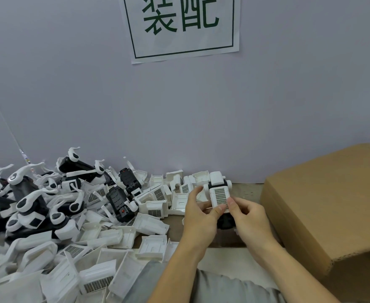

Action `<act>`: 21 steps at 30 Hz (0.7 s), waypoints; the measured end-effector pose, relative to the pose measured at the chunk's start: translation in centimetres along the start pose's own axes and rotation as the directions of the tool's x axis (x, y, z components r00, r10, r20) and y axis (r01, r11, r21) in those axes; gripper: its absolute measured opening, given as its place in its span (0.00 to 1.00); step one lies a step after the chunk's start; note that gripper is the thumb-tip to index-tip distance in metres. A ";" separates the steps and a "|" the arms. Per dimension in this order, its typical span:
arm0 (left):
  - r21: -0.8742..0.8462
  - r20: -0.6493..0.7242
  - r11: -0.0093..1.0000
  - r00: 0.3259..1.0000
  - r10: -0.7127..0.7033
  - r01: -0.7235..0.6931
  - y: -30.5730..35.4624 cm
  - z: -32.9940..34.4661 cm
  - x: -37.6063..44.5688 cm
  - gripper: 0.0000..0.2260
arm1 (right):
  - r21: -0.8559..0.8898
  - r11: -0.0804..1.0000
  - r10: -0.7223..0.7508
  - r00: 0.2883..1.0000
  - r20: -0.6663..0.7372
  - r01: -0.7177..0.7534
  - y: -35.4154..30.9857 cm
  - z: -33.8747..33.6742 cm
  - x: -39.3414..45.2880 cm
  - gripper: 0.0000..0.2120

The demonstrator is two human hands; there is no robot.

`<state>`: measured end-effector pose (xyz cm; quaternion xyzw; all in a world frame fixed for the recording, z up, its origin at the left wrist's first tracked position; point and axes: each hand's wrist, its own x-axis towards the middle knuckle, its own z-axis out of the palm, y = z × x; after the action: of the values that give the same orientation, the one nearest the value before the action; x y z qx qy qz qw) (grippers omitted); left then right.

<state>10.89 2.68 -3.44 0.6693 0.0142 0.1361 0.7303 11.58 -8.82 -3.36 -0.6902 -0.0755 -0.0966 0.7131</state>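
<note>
The white grille part [220, 192] is held just above the desk [247, 190], rising beyond the fingertips of both hands. The left hand [198, 217] pinches its lower left side, thumb on the mesh face. The right hand [250, 219] has its fingers [231, 203] pinching the lower right corner.

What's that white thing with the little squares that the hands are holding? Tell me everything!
The white plastic assembly has a grey gridded panel on top, round white knobs at both sides and black pieces underneath. It tilts up and away, above the table. The left hand and right hand pinch its near end, thumbs on the panel.
</note>
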 end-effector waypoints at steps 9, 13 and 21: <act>-0.255 -0.031 0.965 0.997 -0.075 0.064 0.4 0.0 0.0 0.31 | -0.095 0.987 -0.135 0.990 -0.044 0.130 0.3 0.3 -0.1 0.07; -0.492 -0.059 0.862 0.983 -0.172 0.121 0.7 -0.1 0.4 0.22 | -0.347 0.885 -0.278 0.950 0.144 0.312 0.3 0.6 -0.7 0.17; -0.278 -0.127 0.953 0.979 -0.160 0.120 1.4 -0.9 0.7 0.06 | -0.205 0.956 -0.233 0.967 -0.101 0.209 -0.4 0.1 -0.5 0.12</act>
<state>11.17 3.81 -2.02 0.5493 0.0971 0.1337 0.8191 10.98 -8.74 -3.08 -0.7359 -0.0983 -0.2252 0.6310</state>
